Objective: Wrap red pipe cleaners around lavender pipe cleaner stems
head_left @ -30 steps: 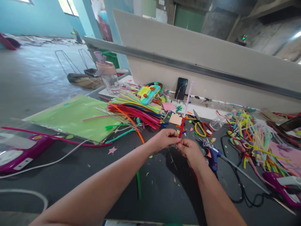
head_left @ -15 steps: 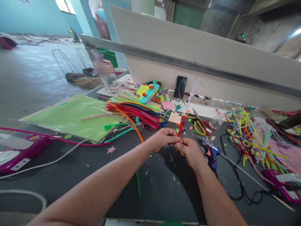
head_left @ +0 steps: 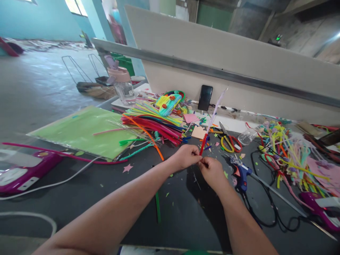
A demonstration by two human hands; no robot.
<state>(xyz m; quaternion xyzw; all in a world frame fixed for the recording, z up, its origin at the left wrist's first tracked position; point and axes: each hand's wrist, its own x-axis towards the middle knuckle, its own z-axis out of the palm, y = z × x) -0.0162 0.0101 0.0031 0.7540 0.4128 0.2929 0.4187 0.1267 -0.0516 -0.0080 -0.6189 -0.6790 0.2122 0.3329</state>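
A thin stick wrapped in fuzzy pipe cleaner, pale lilac point(head_left: 213, 118) above and red point(head_left: 203, 144) below, rises at a slant over the table. My left hand point(head_left: 188, 156) is closed in a pinch round its lower red part. Just to the right and slightly lower, my right hand point(head_left: 213, 173) is closed too, its fingertips pinching the red pipe cleaner where the wrapping ends. The two hands touch or nearly touch at the fingertips. Fingers hide the stick's lower end.
Bundled pipe cleaners point(head_left: 164, 129) lie behind my left hand, beside a green sheet point(head_left: 87, 131). Scissors point(head_left: 230, 141), a blue glue gun point(head_left: 241, 177) with cords and a heap of scraps point(head_left: 289, 152) sit at right. A phone point(head_left: 205, 97) leans against the panel; a bottle point(head_left: 122, 86) stands back left.
Both hands stay together on the stick. My right hand has turned slightly, and the red strand that hung beneath it is no longer visible. The view has shifted a little.
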